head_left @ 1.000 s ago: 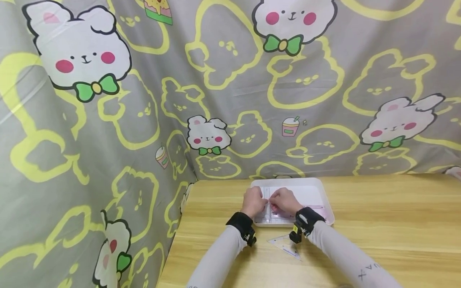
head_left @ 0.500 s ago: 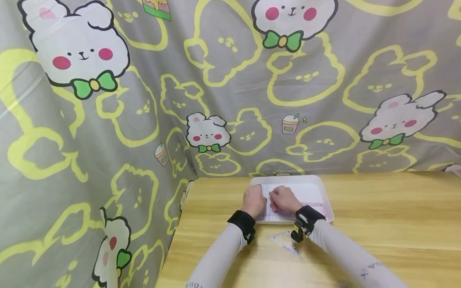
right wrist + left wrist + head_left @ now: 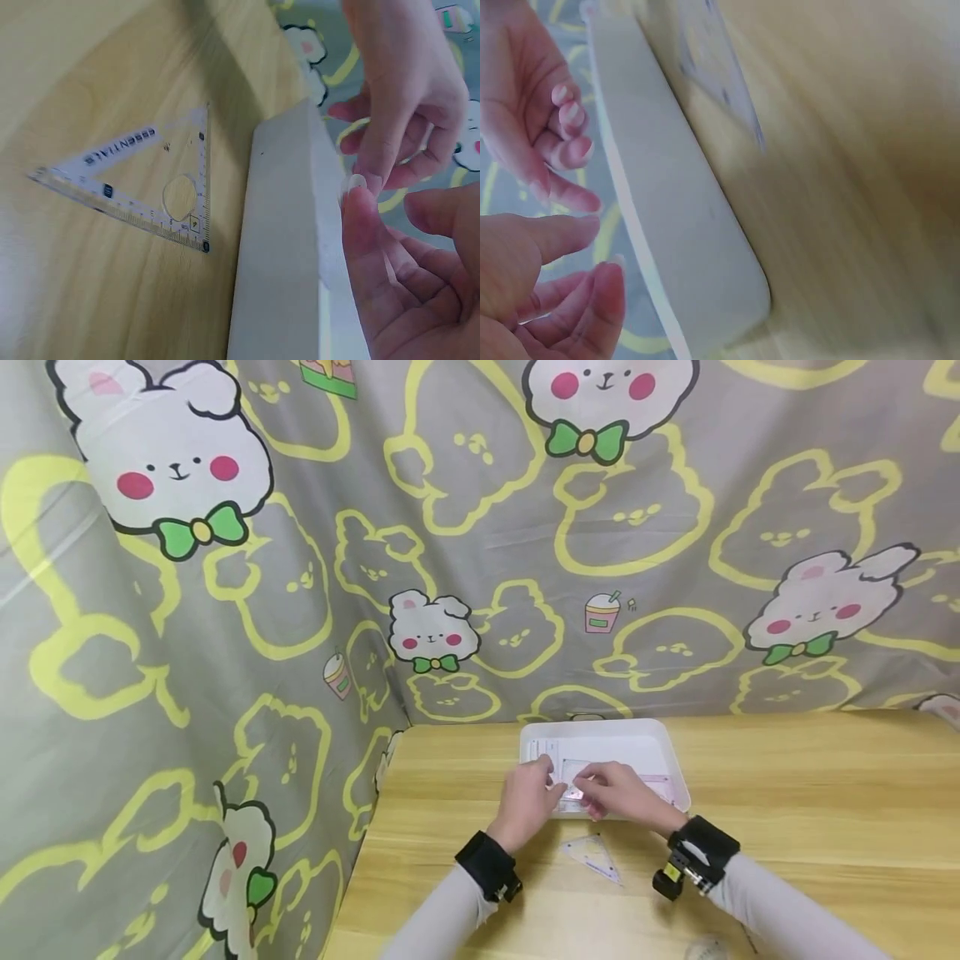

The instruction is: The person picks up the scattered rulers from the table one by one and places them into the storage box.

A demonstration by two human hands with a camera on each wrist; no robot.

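Note:
Both hands are over a white tray (image 3: 622,745), with their fingertips close together. My left hand (image 3: 525,802) has its thumb and fingers apart, with nothing visible between them in the left wrist view. My right hand (image 3: 618,793) has its fingers bent, and a gap shows between thumb and forefinger in the right wrist view. Below the fingertips is a clear plastic piece (image 3: 576,768) with a straight edge, partly hidden. A clear ruler (image 3: 537,748) lies along the tray's left side, and a pinkish strip (image 3: 657,783) lies at its right.
A clear set square (image 3: 120,146) marked "ESSENTIALS" lies on the wooden table (image 3: 810,793) in front of the tray. A transparent rounded thing (image 3: 707,948) shows at the bottom edge. A patterned curtain (image 3: 502,552) hangs behind and to the left.
The hands have drawn back toward the tray's front edge, and the right forearm has swung rightward. More of the clear ruler and clear plastic piece now shows.

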